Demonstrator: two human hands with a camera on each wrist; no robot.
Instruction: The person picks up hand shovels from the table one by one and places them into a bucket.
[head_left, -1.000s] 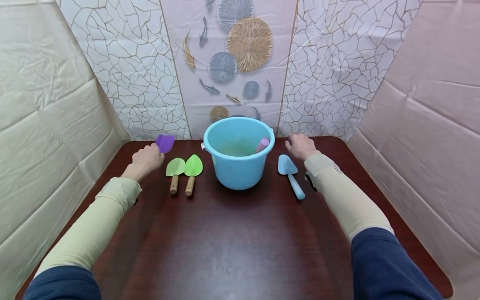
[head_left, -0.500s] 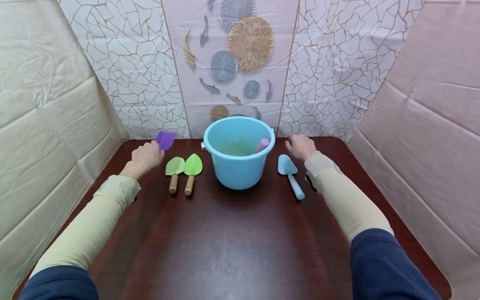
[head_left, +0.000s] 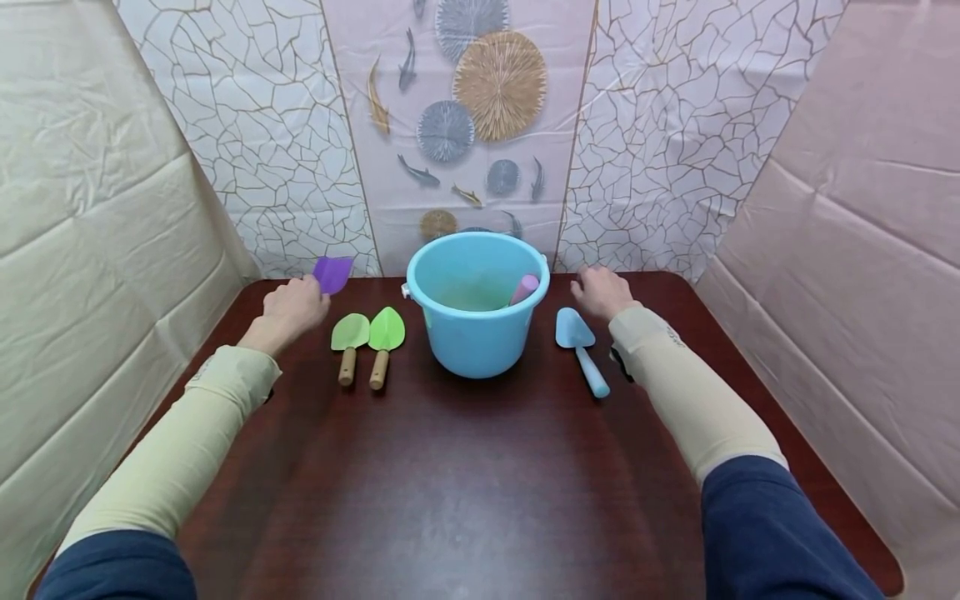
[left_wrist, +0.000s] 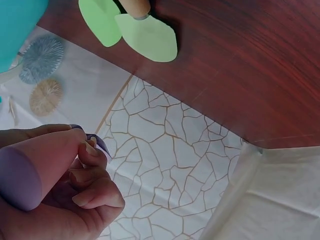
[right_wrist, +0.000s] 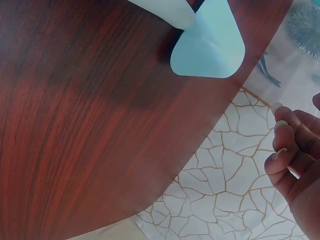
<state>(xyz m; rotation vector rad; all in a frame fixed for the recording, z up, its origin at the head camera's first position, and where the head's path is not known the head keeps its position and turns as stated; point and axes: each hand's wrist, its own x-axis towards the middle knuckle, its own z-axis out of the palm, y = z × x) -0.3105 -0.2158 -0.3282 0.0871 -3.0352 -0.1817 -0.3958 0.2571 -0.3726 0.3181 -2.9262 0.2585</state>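
Purple trowel slightly higher in view, left grip holding, bucket unmoved

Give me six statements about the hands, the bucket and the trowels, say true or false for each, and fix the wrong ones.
1. The left hand holds the purple trowel. True.
2. The blue trowel lies on the table, right of the bucket. True.
3. The bucket is tipped on its side. False: it stands upright.
4. The pale green trowel and the bright green trowel have wooden-looking handles. True.
5. The right hand grips the blue trowel. False: that hand holds nothing.
6. The purple trowel is inside the bucket. False: it is outside; a pinkish handle shows in the bucket.
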